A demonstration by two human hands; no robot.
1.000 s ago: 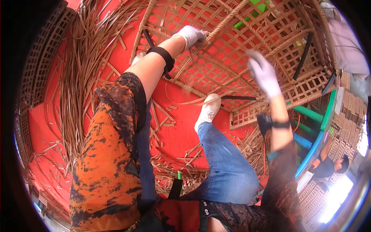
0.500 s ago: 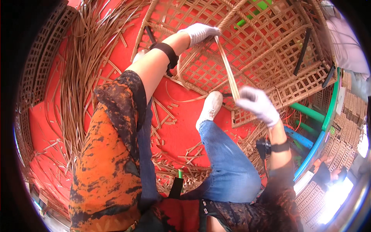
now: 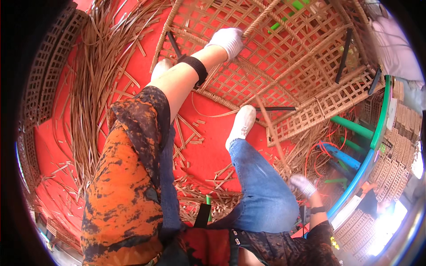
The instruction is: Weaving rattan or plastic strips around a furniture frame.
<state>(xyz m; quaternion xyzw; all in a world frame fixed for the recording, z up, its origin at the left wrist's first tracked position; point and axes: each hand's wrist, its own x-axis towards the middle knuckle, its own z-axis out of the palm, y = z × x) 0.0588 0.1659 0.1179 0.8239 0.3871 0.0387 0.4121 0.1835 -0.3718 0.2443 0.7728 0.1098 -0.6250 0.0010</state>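
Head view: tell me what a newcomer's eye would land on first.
Probably the bright red floor in mid-picture, and the large openwork woven piece above it at upper centre and right, with the white-gloved left hand at its weave. Next, perhaps, the orange-and-black sleeve at lower left, then the long brown strips heaped at upper left.

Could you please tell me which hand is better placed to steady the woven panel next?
Probably the left: the left hand is at the woven panel, by a wrapped rib, while the right hand is well away, near the right knee.
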